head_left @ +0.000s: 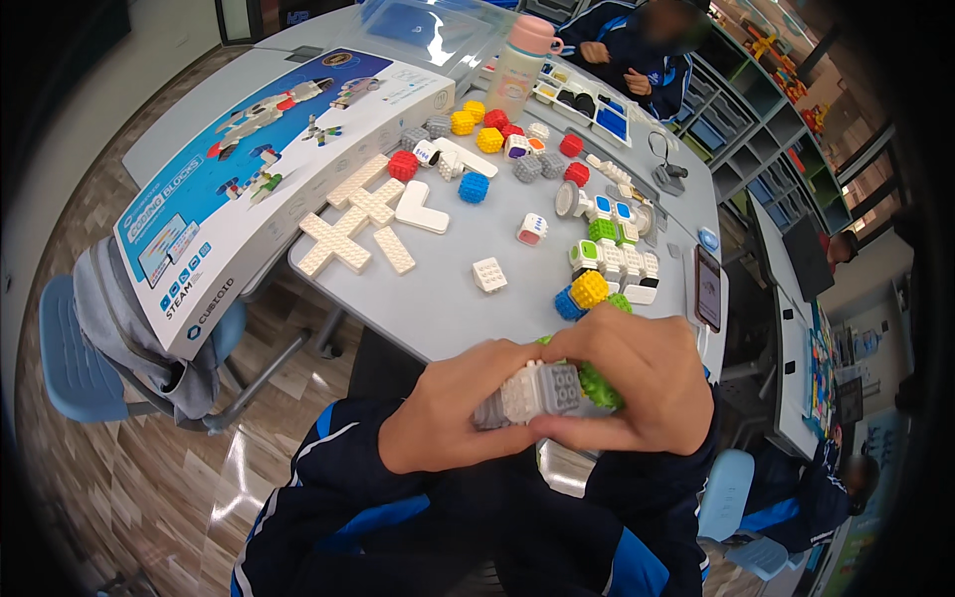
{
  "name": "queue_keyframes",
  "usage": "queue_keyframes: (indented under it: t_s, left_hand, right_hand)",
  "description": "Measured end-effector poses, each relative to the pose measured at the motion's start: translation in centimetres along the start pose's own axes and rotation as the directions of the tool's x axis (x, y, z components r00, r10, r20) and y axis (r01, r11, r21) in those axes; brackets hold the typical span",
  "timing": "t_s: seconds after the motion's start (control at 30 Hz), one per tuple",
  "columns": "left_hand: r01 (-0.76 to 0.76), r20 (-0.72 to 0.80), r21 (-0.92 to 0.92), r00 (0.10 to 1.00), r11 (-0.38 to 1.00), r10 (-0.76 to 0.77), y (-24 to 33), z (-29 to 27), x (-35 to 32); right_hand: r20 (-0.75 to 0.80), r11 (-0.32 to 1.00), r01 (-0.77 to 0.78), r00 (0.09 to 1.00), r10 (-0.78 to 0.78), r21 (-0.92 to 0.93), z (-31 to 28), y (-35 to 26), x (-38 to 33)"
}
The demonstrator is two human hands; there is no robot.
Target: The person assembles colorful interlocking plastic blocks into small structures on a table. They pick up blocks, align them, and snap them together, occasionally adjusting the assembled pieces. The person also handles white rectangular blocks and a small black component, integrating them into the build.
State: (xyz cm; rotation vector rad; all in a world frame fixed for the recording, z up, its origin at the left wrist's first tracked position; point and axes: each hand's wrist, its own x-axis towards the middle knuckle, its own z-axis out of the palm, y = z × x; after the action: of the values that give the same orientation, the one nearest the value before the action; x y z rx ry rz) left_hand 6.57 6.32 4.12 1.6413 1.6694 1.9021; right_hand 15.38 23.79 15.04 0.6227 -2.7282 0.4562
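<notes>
Both hands meet low over the person's lap, just short of the near edge of the grey table point(448, 318): the left hand point(453, 413) and the right hand point(637, 383) are closed from either side around a small studded block assembly point(542, 390) of white, grey and green pieces held between them. Just beyond the right hand lies a cluster of yellow, blue, green and white blocks point(602, 274), with a dark phone point(707, 289) to its right. Farther ahead of the left hand lie flat cream plates point(353, 229), and left of those a large printed box point(259, 169).
</notes>
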Motion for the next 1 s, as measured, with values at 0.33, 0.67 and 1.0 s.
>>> queue_keyframes:
  t_s: [0.33, 0.67, 1.0]
  left_hand:
    - [0.183, 0.024, -0.178, 0.983, 0.967, -0.182, -0.2, 0.0, -0.8]
    - [0.357, 0.19, -0.741, 0.924, 0.569, -0.332, -2.4, 1.2, 0.6]
    - [0.392, 0.156, -0.788, 0.873, 0.474, -0.463, -2.8, 1.8, 1.2]
  right_hand:
    - [-0.083, 0.977, 0.092, 0.994, -0.077, 0.195, 1.6, 1.6, 0.4]
    - [-0.192, 0.773, -0.523, 0.769, 0.61, 0.359, -1.0, 14.9, -2.3]
    - [-0.223, 0.207, -0.932, 0.279, 0.934, -0.298, 0.6, 27.2, -10.4]
